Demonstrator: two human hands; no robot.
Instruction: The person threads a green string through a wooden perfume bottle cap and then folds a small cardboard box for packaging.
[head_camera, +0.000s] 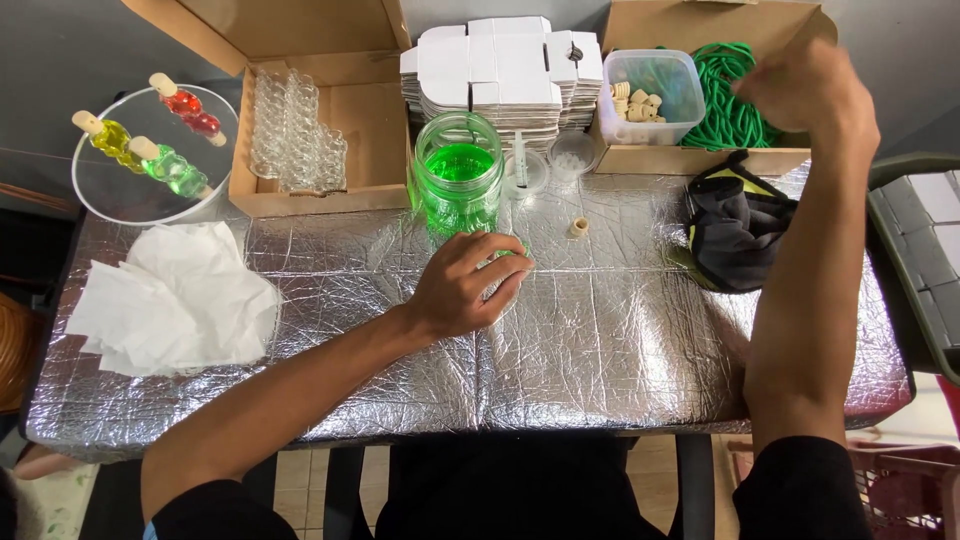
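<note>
Our left grip (465, 285) rests on the counter (600, 340) with the jar (458, 180) just behind it, the stack of flat cartons (505, 70) farther behind, the box of small bottles (300, 130) behind and to its left, and the tissues (175, 295) well to its left. Our right grip (800, 85) hangs over the box of coiled cord (735, 90), with the tub of corks (650, 95) just to its left. Before that grip lies the pouch (735, 230), and a loose cork (579, 227) lies between our two grips.

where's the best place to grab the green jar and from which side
Probably around the glass body of the green jar, below its open mouth, coming from the near side. It stands upright, boxes crowd behind it, and the left hand already lies just in front. A side wrap should avoid dipping fingers in the liquid.
</note>
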